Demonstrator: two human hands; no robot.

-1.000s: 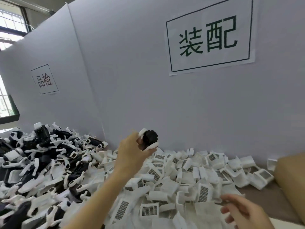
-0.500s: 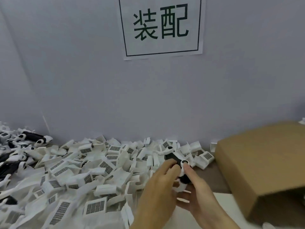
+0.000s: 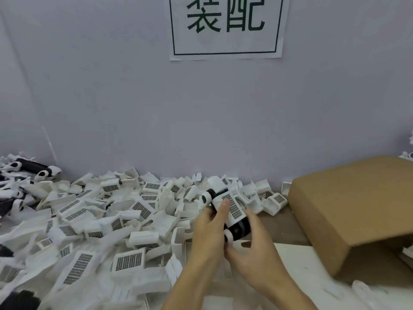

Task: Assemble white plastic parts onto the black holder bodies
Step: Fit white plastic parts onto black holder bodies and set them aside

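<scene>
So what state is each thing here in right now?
Left hand: gripping the black holder body.
Right hand: gripping it from below.
Black holder body: lifted, white grid part on it.
Brown cardboard box: on its side, open.
White plastic parts pile: loose.

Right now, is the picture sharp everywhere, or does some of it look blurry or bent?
In the head view, the middle is fairly sharp: the left hand and right hand on the holder, the sign. The lower corners smear, so the cardboard box edge and the nearest white parts look soft. The wide lens bends the wall's edges. Lighting is even, with no glare.
</scene>
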